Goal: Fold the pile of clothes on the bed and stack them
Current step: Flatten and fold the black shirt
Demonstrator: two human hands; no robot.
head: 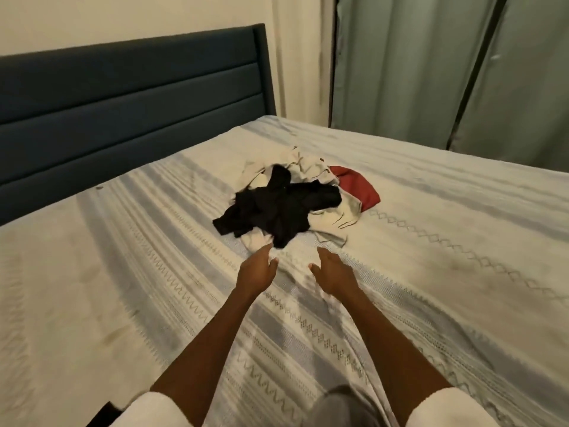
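On my far left the dark blue padded headboard (132,109) runs along the wall, and the bed (107,272) spreads out from it under a pale striped cover with zigzag stitching. My left hand (257,268) reaches forward over that cover, fingers straight and relaxed, holding nothing; its fingertips come right up to the near edge of the pile of clothes (295,204), though I cannot tell whether they actually touch the cloth. The pile sits unfolded near the middle of the bed: a black garment (277,211) sprawls crumpled on top, cream-coloured pieces (335,217) show beneath and around it, and a red piece (357,188) pokes out at the pile's far right side. My right hand (332,272) hangs just beside the left one, a small gap between them, fingers likewise extended and empty, stopping short of the clothes. Both forearms are bare, with white sleeves (154,408) at the bottom of the view. Further right, grey-green curtains (431,72) hang behind the bed's far corner.
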